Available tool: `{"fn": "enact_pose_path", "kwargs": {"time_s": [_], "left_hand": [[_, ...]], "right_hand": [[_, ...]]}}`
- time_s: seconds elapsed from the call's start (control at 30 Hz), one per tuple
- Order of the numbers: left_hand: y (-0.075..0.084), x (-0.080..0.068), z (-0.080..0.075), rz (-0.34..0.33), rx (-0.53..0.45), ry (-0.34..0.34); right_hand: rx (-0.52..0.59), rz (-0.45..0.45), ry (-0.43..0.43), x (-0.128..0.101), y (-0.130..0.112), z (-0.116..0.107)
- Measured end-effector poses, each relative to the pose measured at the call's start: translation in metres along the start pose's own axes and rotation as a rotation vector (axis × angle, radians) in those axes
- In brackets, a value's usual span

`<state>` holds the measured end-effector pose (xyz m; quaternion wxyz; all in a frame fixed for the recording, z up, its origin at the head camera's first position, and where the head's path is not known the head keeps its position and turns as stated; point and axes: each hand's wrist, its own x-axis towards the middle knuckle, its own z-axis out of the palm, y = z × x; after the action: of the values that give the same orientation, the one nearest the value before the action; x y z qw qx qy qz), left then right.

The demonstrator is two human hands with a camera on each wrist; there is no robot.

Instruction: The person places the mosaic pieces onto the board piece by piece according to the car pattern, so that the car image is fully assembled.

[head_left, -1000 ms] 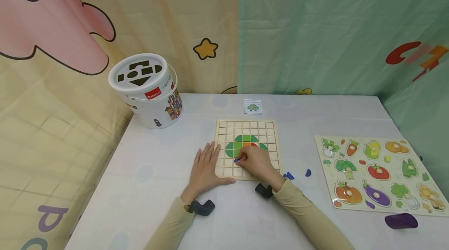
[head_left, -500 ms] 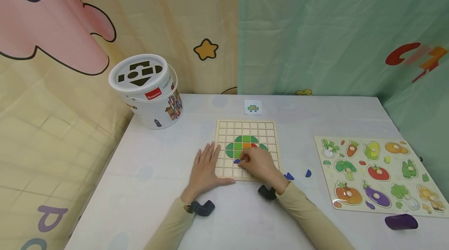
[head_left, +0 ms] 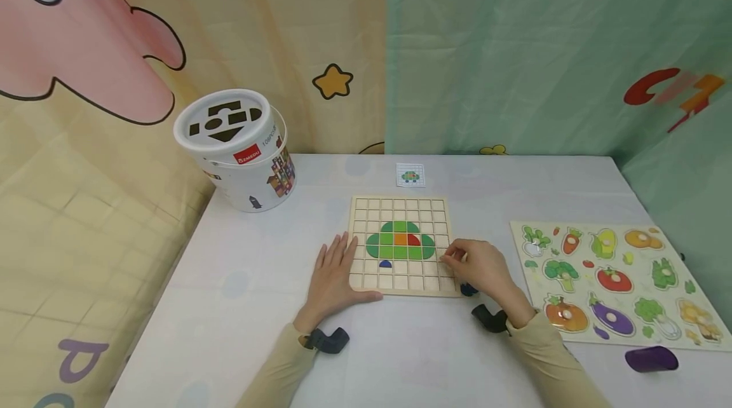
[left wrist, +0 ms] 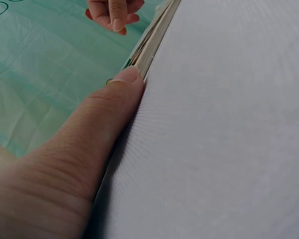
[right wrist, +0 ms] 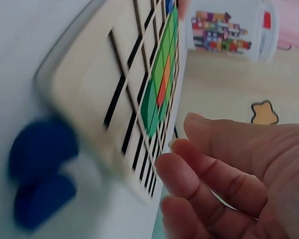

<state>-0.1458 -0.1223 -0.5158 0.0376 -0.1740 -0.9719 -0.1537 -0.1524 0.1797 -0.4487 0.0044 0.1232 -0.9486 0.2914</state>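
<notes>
A wooden grid board (head_left: 366, 208) lies on the table with a cloud-like shape of green, orange and red tiles (head_left: 387, 238) set in it. Just below that shape sits a blue half-round tile (head_left: 386, 264). My left hand (head_left: 333, 274) rests with spread fingers at the board's left edge, thumb along its near edge. Over the board's right edge is my right hand (head_left: 480, 268), fingers loosely bent and holding nothing; the right wrist view shows thumb and fingertips apart. Blue half-round tiles (head_left: 469, 289) lie by the board's near right corner, partly under the right hand in the head view.
A small pattern card (head_left: 410, 175) lies beyond the board. At the back left stands a white lidded bucket (head_left: 246, 160). A vegetable puzzle board (head_left: 583, 262) lies at the right, with a dark purple object (head_left: 652, 359) near its front edge.
My right hand has let go of the blue half-round tile, which stays on the board, and has moved right to the board's edge. The left hand has stayed in place.
</notes>
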Motion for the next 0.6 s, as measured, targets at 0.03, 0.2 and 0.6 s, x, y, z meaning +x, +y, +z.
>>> {"fn": "enact_pose_path", "kwargs": {"time_s": [0.03,0.2,0.6], "left_hand": [[0.0,0.0,0.0,0.001,-0.002,0.002],[0.0,0.0,-0.001,0.005,-0.006,0.005],[0.0,0.0,0.0,0.008,0.006,0.014]], "right_hand": [[-0.006,0.011,-0.006,-0.002,0.004,-0.003],[-0.028,0.055,-0.101,-0.014,0.02,-0.015],[-0.021,0.07,-0.211,-0.025,0.034,-0.016]]}}
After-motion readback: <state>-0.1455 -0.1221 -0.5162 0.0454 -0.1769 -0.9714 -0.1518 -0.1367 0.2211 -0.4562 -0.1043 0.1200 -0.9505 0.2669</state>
